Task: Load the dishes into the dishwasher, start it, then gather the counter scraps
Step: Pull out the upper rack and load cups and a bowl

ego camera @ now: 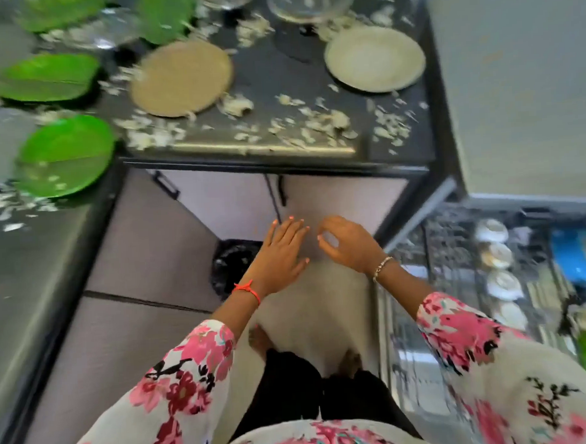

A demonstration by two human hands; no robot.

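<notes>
Dishes not all loaded: tan plate (181, 78) at 11 o'clock and grey plate (374, 58) at 1 o'clock lie flat on the dark tabletop (392, 152), green leaf-shaped plates (65, 154) at 9–10 o'clock. Pale counter scraps (317, 120) ring them all. Dishwasher rack (455, 275) at 3 o'clock is pulled out, small bowls (494, 255) inside. Left hand (281, 254) flat, fingers spread, empty; right hand (348, 244) loosely curled, empty; both mid-air, low centre. Risk: lifting plates carelessly sweeps scraps off the edge to the floor; frame motion-blurred.

Glossy green plates (65, 154), matt counter (312, 70)
</notes>
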